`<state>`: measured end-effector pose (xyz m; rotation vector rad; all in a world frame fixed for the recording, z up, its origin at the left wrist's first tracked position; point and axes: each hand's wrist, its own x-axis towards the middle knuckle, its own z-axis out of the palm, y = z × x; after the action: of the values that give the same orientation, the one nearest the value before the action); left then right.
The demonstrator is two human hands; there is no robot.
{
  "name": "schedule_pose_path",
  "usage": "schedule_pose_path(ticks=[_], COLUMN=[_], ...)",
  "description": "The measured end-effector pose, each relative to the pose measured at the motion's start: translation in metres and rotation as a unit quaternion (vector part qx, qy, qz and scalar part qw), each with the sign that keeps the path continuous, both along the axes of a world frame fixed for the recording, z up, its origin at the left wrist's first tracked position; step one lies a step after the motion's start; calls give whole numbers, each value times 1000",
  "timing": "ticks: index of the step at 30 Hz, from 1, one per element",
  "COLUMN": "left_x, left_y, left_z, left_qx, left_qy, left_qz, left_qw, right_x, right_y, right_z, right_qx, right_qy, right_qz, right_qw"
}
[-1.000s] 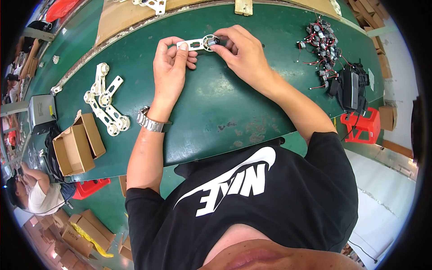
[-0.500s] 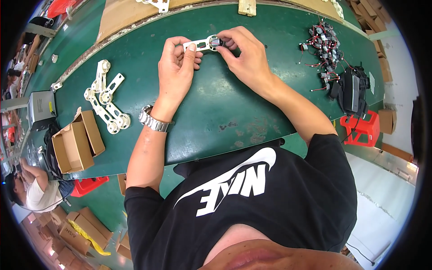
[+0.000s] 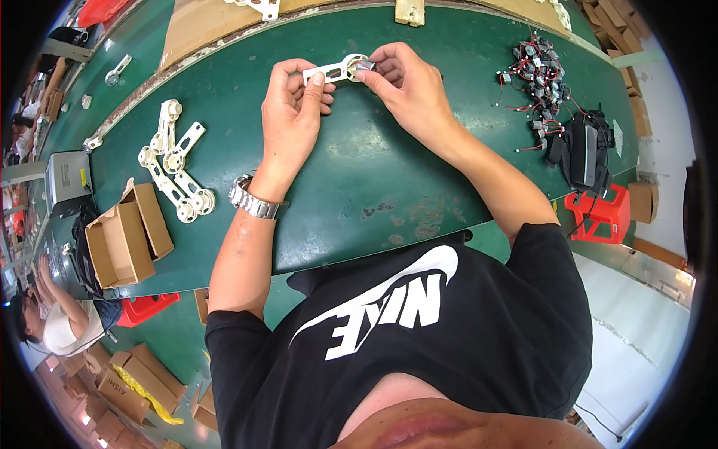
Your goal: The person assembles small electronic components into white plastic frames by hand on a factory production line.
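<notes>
My left hand [image 3: 296, 93] is closed on the slotted end of a white plastic bracket [image 3: 345, 68], with the thumb on top. At the bracket's ring end, my right hand [image 3: 407, 78] pinches a small silvery motor [image 3: 365, 66] between thumb and fingers. The motor lies tilted at the ring's opening; how far it sits inside cannot be made out. Thin dark and red wiring shows in the bracket's slot. To the left of my left hand, several similar white brackets [image 3: 174, 161] lie in a loose cluster on the green table [image 3: 359, 172].
Small motors with red wires [image 3: 540, 78] are heaped at the right, beside a black device [image 3: 587, 153]. An open cardboard box [image 3: 120, 243] and a grey metal box [image 3: 69, 179] stand at the left. Beyond a rail, another white part [image 3: 118, 69] lies. A person [image 3: 67, 322] sits at far left.
The motor has tilted in my right fingers, and its silvery side now shows at the ring. A white part has appeared beyond the rail at upper left. The other person's arms have shifted.
</notes>
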<state>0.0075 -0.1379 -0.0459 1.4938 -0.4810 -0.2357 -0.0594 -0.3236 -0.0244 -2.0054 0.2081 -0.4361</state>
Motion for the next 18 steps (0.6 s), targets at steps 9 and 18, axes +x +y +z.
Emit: schedule_pose_path(ticks=[9,18], left_x=[1,0], left_y=[2,6], left_z=[-1,5], left_qx=[3,31], left_qy=[20,-15], left_qz=[5,35], left_qw=[1000,999], right_x=[3,-1], right_y=[-5,1], right_z=[-9,-3], right_qx=[-171,-124], right_qy=[-167,-142], right_qz=[53,77], right_qw=[969,979])
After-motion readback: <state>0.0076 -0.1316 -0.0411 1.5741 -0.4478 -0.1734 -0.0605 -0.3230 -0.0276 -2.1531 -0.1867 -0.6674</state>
